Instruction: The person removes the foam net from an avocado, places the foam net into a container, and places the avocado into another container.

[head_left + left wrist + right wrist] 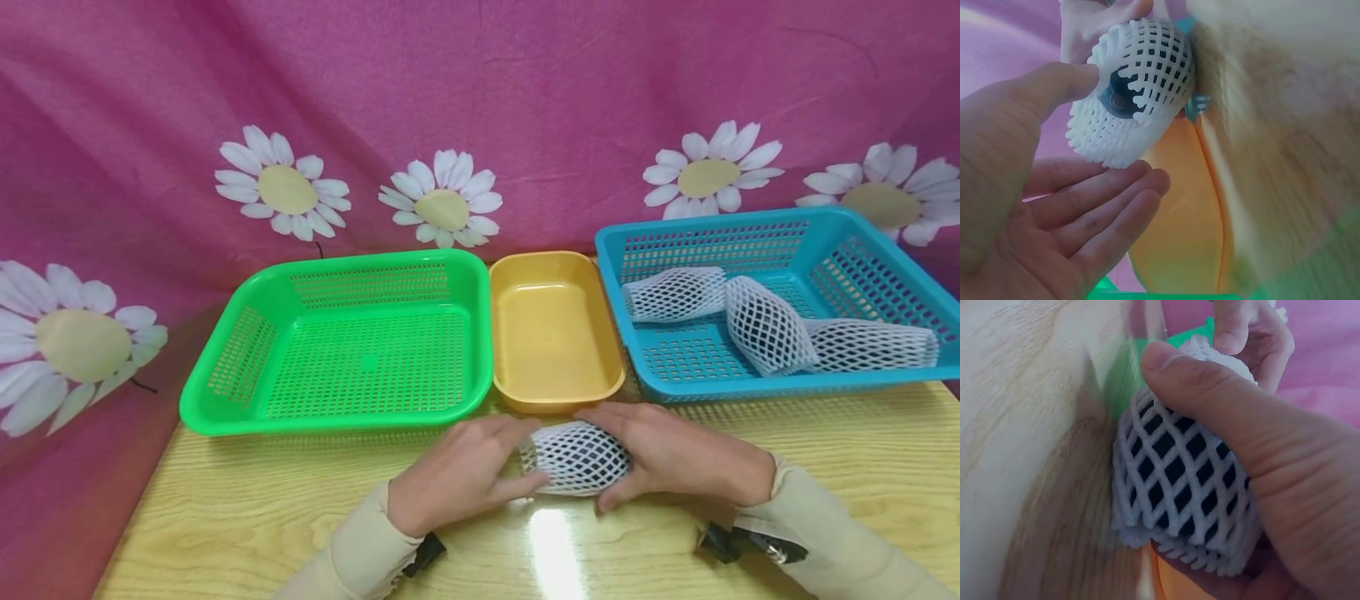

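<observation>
A white foam fruit net [577, 458] with a dark, rounded item inside lies low over the table, between both hands. My right hand [667, 450] grips one end of it, thumb on the near side and fingers on the far side. At the other end, my left hand [472, 467] holds the net's loose rim between thumb and fingers. Through the rim's opening in the left wrist view, the smooth dark item [1121, 97] shows a small brownish spot; its kind is unclear. In the right wrist view the thumb presses along the net [1179, 475].
Behind the hands stand a green basket [337, 421] on the left, a yellow tray [551, 404] in the middle and a blue basket [750, 387] on the right. The blue basket contains three netted dark items [768, 325]. A pink flowered cloth [540, 108] hangs behind.
</observation>
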`<state>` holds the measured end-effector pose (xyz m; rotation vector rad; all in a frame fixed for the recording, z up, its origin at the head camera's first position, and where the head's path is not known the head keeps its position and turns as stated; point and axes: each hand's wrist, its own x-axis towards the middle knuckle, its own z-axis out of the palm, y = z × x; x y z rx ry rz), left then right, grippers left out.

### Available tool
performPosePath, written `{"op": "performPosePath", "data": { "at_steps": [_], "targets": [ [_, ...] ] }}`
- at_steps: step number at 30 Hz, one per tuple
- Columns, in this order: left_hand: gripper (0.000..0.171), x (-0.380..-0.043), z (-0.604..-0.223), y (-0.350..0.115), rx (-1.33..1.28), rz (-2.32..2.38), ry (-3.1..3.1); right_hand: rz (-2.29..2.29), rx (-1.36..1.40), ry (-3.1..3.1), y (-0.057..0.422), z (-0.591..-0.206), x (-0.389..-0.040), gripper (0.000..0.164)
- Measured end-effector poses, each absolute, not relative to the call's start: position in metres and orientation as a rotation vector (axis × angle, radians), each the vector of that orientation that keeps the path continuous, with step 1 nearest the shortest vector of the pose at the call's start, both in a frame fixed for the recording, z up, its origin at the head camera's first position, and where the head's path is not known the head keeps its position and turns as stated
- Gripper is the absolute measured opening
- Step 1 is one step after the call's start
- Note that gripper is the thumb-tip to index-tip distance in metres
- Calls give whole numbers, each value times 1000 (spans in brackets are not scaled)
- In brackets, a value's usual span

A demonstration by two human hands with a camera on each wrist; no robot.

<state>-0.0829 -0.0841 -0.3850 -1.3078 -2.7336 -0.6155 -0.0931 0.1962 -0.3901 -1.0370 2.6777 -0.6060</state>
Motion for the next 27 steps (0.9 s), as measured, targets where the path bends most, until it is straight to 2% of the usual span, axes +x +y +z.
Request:
{"op": "performPosePath", "data": {
  "at_steps": [9, 16, 27],
  "targets": [
    [54, -82, -379, -89, -1261, -567, -2721, -617, -1025, 2668, 199, -391, -95, 91],
    [40, -81, -378, -89, -1258, -556, -2706, -609, -1007, 2655, 202, -390, -96, 92],
    [27, -81, -377, -89, -1337, -578, -2665, -606, -991, 2638, 205, -387, -97, 93]
  ]
}}
